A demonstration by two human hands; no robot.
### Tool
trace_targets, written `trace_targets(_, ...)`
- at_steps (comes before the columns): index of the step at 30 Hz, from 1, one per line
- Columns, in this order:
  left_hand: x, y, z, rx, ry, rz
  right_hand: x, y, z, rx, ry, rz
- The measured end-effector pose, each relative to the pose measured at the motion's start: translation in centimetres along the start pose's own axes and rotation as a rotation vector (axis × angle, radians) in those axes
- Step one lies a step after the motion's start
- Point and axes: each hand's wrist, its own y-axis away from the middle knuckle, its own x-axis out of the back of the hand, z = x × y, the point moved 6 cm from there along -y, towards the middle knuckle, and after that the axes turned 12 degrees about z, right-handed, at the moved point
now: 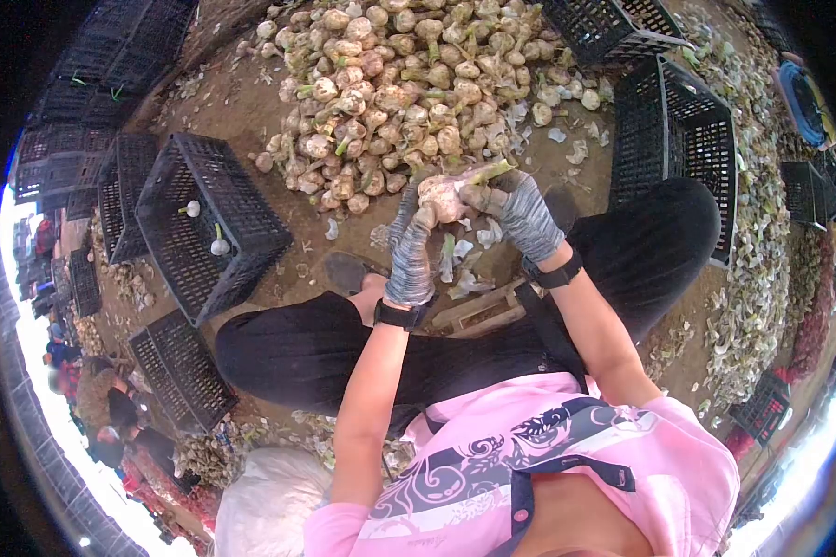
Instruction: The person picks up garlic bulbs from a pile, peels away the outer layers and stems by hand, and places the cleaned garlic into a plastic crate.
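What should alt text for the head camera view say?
The gloved left hand and right hand hold one garlic bulb before a big garlic pile on dirt. Black crates stand around; one holds two bulbs.

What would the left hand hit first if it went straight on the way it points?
The left hand is holding the garlic bulb, so that comes first. Past it, it would probably meet the garlic pile on the ground, though depth is unclear.
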Motion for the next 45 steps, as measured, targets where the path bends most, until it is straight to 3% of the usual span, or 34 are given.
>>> trace_targets(3,0.1,-0.1,-0.1,-0.024,0.037,0.028,-0.3,0.3,-0.3,0.144,0.105,-0.041)
trace_targets(6,1.6,-1.4,-0.4,0.072,-0.081,0.318,-1.3,1.0,-0.8,0.232,0.236,0.032)
trace_targets(7,1.9,-1.6,-0.7,0.220,-0.106,0.335,-1.3,1.4,-1.2,0.208,0.366,0.008)
trace_targets(8,2.9,-2.4,-0.7,0.220,-0.106,0.337,-1.5,1.5,-1.0,0.206,0.365,0.006)
trace_targets(10,5.4,-2.8,-3.1,0.554,-0.232,0.404,-1.7,1.5,-0.8,0.255,0.403,0.021)
trace_targets(12,4.5,-2.5,-3.1,0.526,-0.140,0.383,-1.3,0.8,1.4,0.210,0.397,0.094)
trace_targets(13,5.5,-4.0,-3.2,0.063,-0.427,0.206,-0.6,0.4,2.5,0.163,0.389,0.170)
trace_targets(15,2.3,-2.4,-1.8,-0.113,-0.361,0.142,0.0,-0.3,3.1,0.091,0.318,0.201)
trace_targets(16,0.4,-1.3,-0.7,-0.112,-0.360,0.142,0.5,-0.7,3.6,0.019,0.247,0.232)
trace_targets(17,-1.0,-0.3,0.8,-0.252,-0.436,0.166,0.7,-0.8,4.5,-0.072,0.031,0.205)
trace_targets(22,0.8,-1.1,1.3,-0.408,-0.544,0.176,0.6,-0.3,4.3,0.030,0.187,0.151)
trace_targets(24,2.2,-1.7,1.9,-0.323,-0.607,0.269,-0.8,0.8,2.5,0.211,0.413,0.144)
trace_targets(26,3.9,-3.0,-1.9,0.366,-0.233,0.167,-0.6,0.9,3.0,0.225,0.456,0.143)
trace_targets(27,5.0,-2.5,-2.5,0.476,-0.274,0.329,-0.9,1.0,2.6,0.302,0.483,0.077)
trace_targets(28,5.2,-2.8,-3.0,0.471,-0.275,0.333,-1.5,1.1,2.1,0.380,0.510,0.009)
trace_targets(29,5.1,-2.9,-3.9,0.576,-0.097,0.360,-1.5,1.5,2.3,0.250,0.453,0.028)
trace_targets(30,4.8,-2.8,-4.8,0.677,0.081,0.382,-1.7,1.6,1.9,0.250,0.449,0.026)
trace_targets(31,5.1,-2.3,-4.6,0.484,-0.030,0.399,-1.4,1.5,1.9,0.151,0.334,0.090)
trace_targets(32,4.9,-1.7,-4.3,0.484,-0.033,0.398,-0.5,0.7,3.9,0.095,0.303,0.109)
trace_targets(34,3.5,-1.7,0.1,-0.196,-0.477,0.310,0.2,0.0,5.6,0.040,0.271,0.131)
trace_targets(35,3.0,-1.4,0.9,-0.248,-0.494,0.317,0.2,0.2,5.2,0.054,0.289,0.149)
trace_targets(37,1.6,-1.3,1.8,-0.228,-0.579,0.250,0.2,0.4,4.4,0.067,0.306,0.166)
trace_targets(38,1.1,-1.2,1.9,-0.207,-0.665,0.186,-0.3,0.6,3.4,0.210,0.362,0.107)
trace_targets(39,2.4,-1.8,1.4,-0.168,-0.671,0.258,-0.9,0.9,2.6,0.354,0.415,0.045)
trace_targets(40,2.9,-1.9,1.6,-0.169,-0.672,0.259,-0.8,0.8,2.8,0.354,0.413,0.044)
trace_targets(42,2.6,-2.0,1.9,-0.097,-0.635,0.158,0.3,0.3,4.1,0.158,0.176,0.070)
trace_targets(43,2.5,-1.8,1.9,-0.066,-0.562,0.150,0.9,0.1,5.2,-0.034,0.006,0.058)
trace_targets(44,2.7,-1.6,1.8,-0.063,-0.561,0.148,1.0,-0.3,5.0,-0.035,0.008,0.060)
trace_targets(45,2.9,-1.5,1.7,-0.051,-0.499,0.130,1.0,-0.6,5.0,-0.128,-0.297,0.062)
